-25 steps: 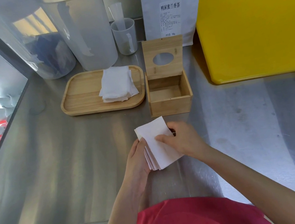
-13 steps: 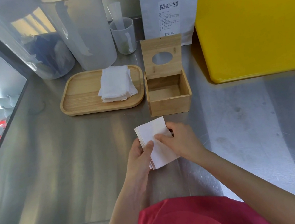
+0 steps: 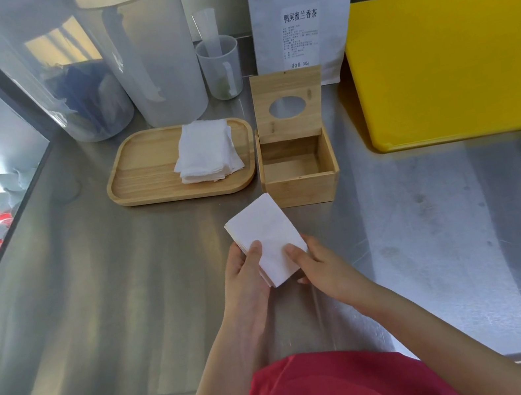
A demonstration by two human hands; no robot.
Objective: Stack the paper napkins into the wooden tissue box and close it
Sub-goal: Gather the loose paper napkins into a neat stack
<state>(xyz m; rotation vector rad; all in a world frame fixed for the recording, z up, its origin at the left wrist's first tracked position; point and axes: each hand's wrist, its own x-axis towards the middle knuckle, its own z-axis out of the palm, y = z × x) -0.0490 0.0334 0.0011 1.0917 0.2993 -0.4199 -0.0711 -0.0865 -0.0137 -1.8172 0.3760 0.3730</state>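
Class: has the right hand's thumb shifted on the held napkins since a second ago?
Yes. The right hand slid from the napkins' far end toward the near end, away from the wooden box.

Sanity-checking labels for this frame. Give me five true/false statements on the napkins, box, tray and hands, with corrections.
1. The wooden tissue box has its lid raised. True.
2. Napkins already lie inside the box. False: its inside looks empty.
3. Both the left hand and the right hand hold the napkin stack. True.
4. The wooden tray is bare. False: a pile of napkins lies on its right part.
5. The held stack rests on the box's rim. False: it is in front of the box, near the counter edge.
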